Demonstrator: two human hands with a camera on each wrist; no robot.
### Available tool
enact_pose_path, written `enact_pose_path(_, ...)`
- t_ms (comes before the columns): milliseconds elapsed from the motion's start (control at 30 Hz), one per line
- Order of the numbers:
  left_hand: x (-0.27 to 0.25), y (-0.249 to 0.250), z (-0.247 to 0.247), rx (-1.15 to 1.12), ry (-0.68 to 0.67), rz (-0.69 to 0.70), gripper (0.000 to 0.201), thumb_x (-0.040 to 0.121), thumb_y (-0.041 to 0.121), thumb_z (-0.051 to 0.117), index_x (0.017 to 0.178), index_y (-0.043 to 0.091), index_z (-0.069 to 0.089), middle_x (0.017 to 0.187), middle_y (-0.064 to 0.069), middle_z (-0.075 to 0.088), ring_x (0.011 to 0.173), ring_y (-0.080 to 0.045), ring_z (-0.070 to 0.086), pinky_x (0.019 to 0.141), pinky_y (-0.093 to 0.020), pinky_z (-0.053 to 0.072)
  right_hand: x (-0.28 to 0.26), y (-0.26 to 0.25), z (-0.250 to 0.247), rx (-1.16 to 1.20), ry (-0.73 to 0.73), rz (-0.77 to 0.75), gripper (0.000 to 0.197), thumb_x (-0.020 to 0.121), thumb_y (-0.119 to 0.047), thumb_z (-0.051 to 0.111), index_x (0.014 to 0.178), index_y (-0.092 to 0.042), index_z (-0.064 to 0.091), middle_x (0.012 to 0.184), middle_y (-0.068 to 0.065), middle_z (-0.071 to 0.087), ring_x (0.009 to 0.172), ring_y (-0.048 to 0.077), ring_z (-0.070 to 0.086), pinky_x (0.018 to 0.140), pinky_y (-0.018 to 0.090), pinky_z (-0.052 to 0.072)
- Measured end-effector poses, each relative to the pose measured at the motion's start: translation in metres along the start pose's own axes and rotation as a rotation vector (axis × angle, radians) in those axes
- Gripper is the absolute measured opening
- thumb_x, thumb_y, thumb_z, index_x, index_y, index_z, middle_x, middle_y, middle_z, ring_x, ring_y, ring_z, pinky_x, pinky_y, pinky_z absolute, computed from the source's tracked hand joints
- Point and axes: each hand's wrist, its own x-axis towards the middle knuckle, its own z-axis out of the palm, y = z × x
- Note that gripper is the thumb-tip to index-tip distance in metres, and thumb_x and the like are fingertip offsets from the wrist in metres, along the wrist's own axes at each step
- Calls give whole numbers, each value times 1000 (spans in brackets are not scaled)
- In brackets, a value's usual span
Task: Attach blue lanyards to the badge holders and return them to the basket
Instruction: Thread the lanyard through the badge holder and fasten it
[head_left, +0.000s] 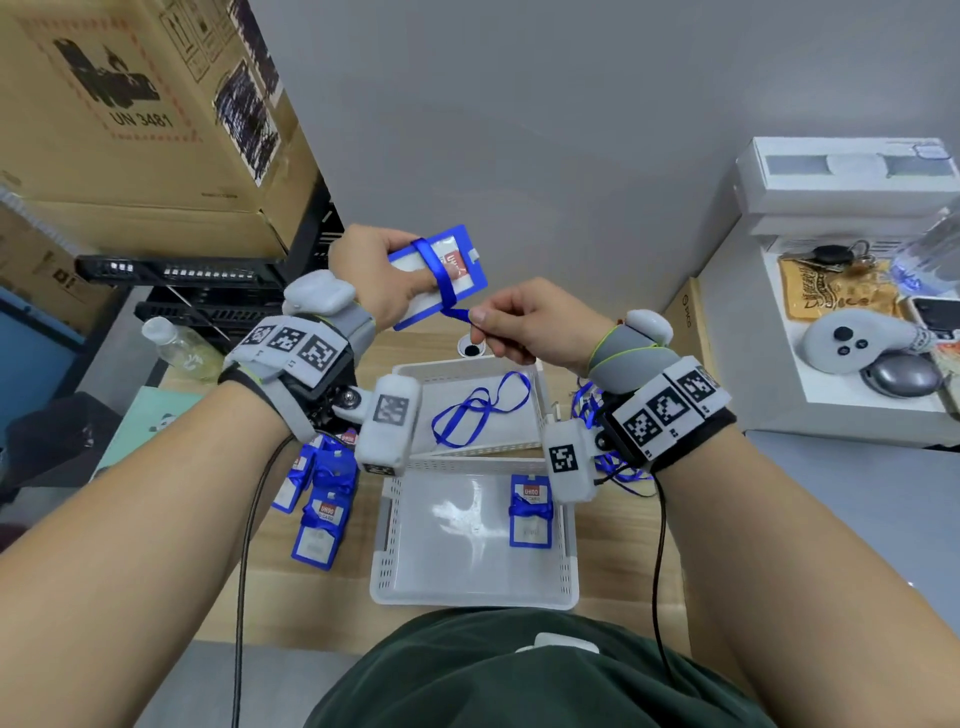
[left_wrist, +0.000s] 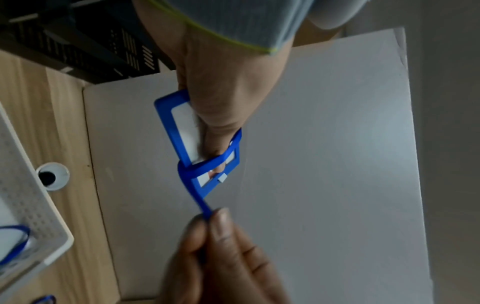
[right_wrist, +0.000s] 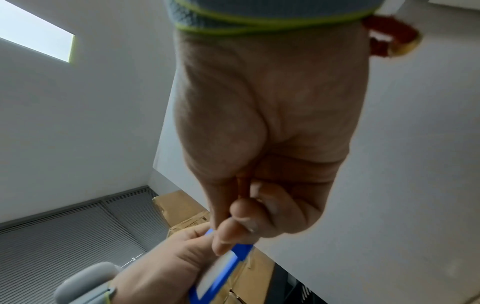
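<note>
Left hand (head_left: 374, 280) grips the badge holder (head_left: 441, 275) in midair, thumb across its face; right hand (head_left: 524, 322) pinches the blue lanyard (head_left: 449, 291) wrapped around the holder, thumb and forefinger pressed together.

A blue-framed badge holder (head_left: 439, 275) with a white and red card, wrapped by a blue lanyard (head_left: 441, 280); white perforated baskets (head_left: 384, 545); black-and-white checkered wrist markers (head_left: 291, 345).
</note>
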Motion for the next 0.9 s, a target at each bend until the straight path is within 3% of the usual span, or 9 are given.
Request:
enact_pose_path(233,-10,13,4,256,-141,145,18,68,35,78,83,26,74,69,-1,67,72,-23,62,65,-29,48,8,-13,6,-15,139,-103,22,94,-18,61,77,-5,68,65,5,65,55,18,53,51,30,44)
enact_pose_path(367,-14,17,6,216,-293,190,31,76,26,70,107,27,73,89,-1,72,86,-21,63,75,-27,48,12,-10,5,-13,228,-82,19,91,-17,64,80,-2,67,61,4,66,53,18,55,48,28,44)
enact_pose_path(500,-10,12,7,210,-415,184,55,86,27,64,139,21,50,131,-1,61,117,-20,57,99,-33,45,13,-7,0,-68,298,-71,21,89,-22,68,75,-6,68,60,6,67,50,15,56,51,23,42)
enact_pose_path(533,-10,14,7,197,-445,182,56,85,25,65,138,19,50,131,-2,60,116,-21,58,99,-36,46,13,-6,-1,-86,313,-66,21,88,-23,69,74,-8,68,57,3,66,47,11,55,52,21,41)
enact_pose_path(600,-12,18,6,131,-517,209,46,78,19,68,123,17,59,112,-6,68,97,-25,64,85,-41,53,11,-8,-3,-122,339,-58,19,87,-23,71,74,-9,68,53,-2,64,43,5,53,53,17,40)
enact_pose_path(667,-14,22,5,82,-559,221,38,73,15,72,110,16,62,95,-8,70,78,-24,63,70,-36,54,11,-9,-3,-139,348,-59,19,86,-24,72,75,-8,69,55,0,65,43,4,54,55,17,41)
enact_pose_path(733,-14,23,6,52,-559,233,34,76,17,76,106,14,63,91,-8,69,70,-17,59,64,-27,49,11,-11,-3,-136,351,-61,18,85,-24,72,76,-8,71,57,2,67,44,4,55,56,18,42)
enact_pose_path(800,-14,21,8,50,-548,250,28,81,16,73,107,13,63,93,-7,70,74,-18,59,68,-26,48,10,-11,-5,-136,356,-64,17,85,-24,73,77,-8,72,56,-1,66,44,4,54,56,16,41)
enact_pose_path(900,-15,19,8,33,-521,244,26,86,11,64,112,12,64,98,-10,70,87,-26,64,78,-36,51,7,-11,-9,-132,349,-83,14,86,-22,73,76,-13,74,50,-10,62,42,0,51,52,11,39)
